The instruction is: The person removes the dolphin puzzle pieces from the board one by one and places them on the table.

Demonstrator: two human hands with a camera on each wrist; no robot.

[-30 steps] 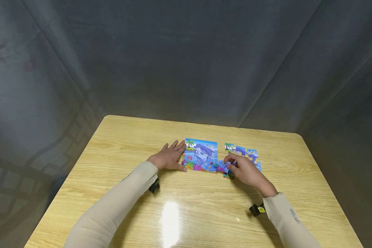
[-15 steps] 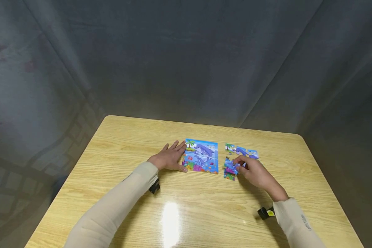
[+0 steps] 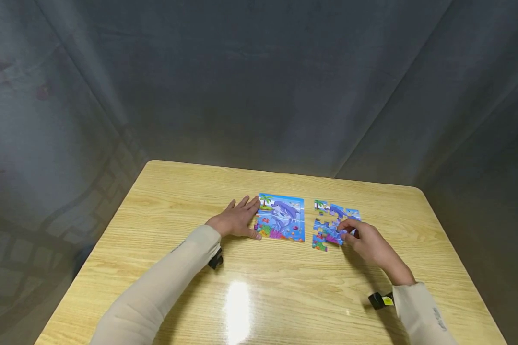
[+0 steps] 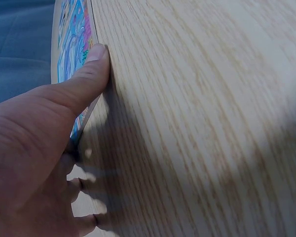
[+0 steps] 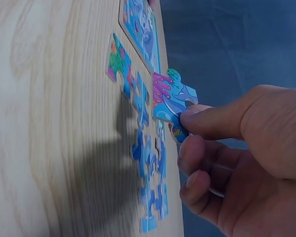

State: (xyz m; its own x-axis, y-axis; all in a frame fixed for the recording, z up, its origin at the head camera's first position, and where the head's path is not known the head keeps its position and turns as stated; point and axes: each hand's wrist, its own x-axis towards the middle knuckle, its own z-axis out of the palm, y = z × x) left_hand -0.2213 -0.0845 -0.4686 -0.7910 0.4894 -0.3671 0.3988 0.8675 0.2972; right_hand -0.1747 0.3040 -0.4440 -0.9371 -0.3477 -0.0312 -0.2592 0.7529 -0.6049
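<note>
My left hand [image 3: 237, 220] rests with spread fingers at the left edge of a flat dolphin picture board [image 3: 281, 218]. In the left wrist view its thumb [image 4: 91, 64] lies along the border of the board [image 4: 71, 44]. My right hand [image 3: 369, 242] pinches a jigsaw piece with pink coral [image 5: 170, 96] between thumb and fingertips, tilted up above the table. Beneath and behind that piece, several loose jigsaw pieces [image 5: 148, 158] lie in rough rows. They include a palm tree piece [image 3: 321, 205] and a green coral piece [image 3: 319, 243]. The right hand hides part of this group.
Everything lies on a light wood table [image 3: 190, 191], with a dark grey curtain [image 3: 241, 96] behind and at both sides. A narrow gap separates the board from the loose pieces. A black wrist camera [image 3: 380, 301] hangs under the right sleeve, close over the table.
My right hand has carried the pink coral jigsaw piece rightward, from the board's lower right corner to over the loose pieces. The left hand stays in place.
</note>
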